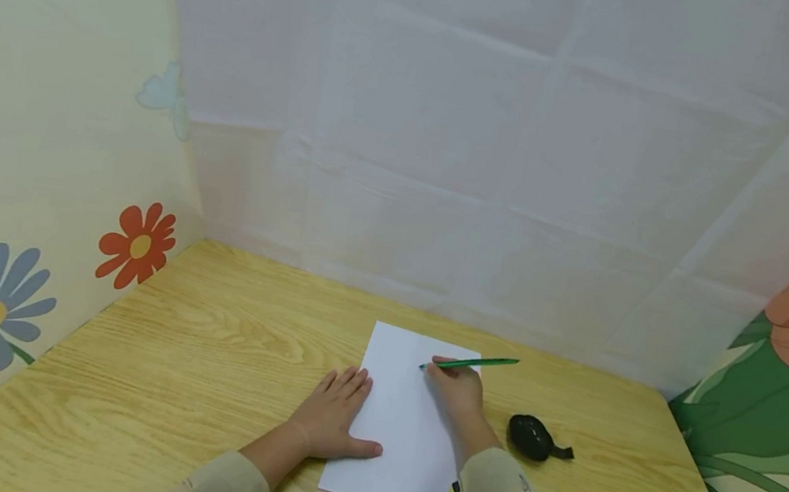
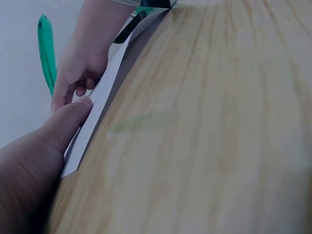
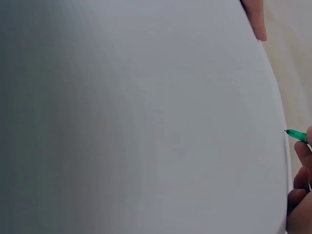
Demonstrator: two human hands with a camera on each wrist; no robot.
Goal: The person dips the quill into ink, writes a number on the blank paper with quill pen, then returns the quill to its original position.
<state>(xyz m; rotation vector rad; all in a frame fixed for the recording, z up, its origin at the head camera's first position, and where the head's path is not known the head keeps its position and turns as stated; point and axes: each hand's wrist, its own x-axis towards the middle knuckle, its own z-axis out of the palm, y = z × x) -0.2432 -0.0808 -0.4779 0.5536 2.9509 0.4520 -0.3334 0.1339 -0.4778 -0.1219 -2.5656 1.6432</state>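
A white sheet of paper (image 1: 400,423) lies on the wooden table. My right hand (image 1: 459,394) pinches a green pen (image 1: 484,363) over the upper part of the sheet, its tip at the paper and its back end pointing right. In the right wrist view the pen (image 3: 296,135) shows a fine dark point close to the paper's surface. My left hand (image 1: 332,418) lies flat with fingers spread, across the sheet's left edge, the thumb resting on the paper. No marks show on the sheet. In the left wrist view the near paper edge (image 2: 97,117) lifts slightly off the table.
A glossy black object with a short tail (image 1: 530,437) lies on the table (image 1: 220,356) right of my right forearm. A white sheet-covered wall (image 1: 413,114) rises behind the table. Side walls carry painted flowers, including a red flower (image 1: 139,246) on the left.
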